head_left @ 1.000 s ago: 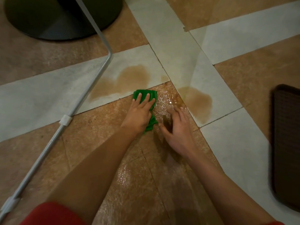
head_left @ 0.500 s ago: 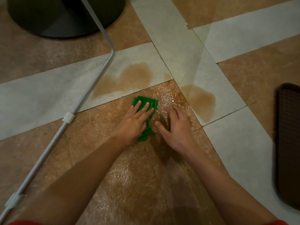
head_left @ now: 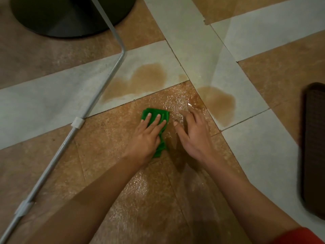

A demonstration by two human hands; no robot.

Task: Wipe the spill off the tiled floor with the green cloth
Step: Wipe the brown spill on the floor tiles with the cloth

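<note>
A folded green cloth (head_left: 164, 115) lies on a wet brown floor tile, and my left hand (head_left: 149, 136) presses flat on it with straight fingers. My right hand (head_left: 193, 136) rests on the wet tile just right of the cloth, fingers spread and holding nothing. A brown spill (head_left: 140, 80) stains the pale tile beyond the cloth. A second brown patch (head_left: 218, 103) sits on the pale tile to the right. The brown tile (head_left: 177, 101) between them glistens with liquid.
A grey metal tube (head_left: 98, 95) with white clips runs diagonally across the floor on the left. A round black base (head_left: 70, 14) stands at the top left. A dark brown mat (head_left: 314, 147) lies at the right edge.
My left hand has drawn the cloth back toward me, away from the spill on the pale tile. My right hand has also slid a little nearer.
</note>
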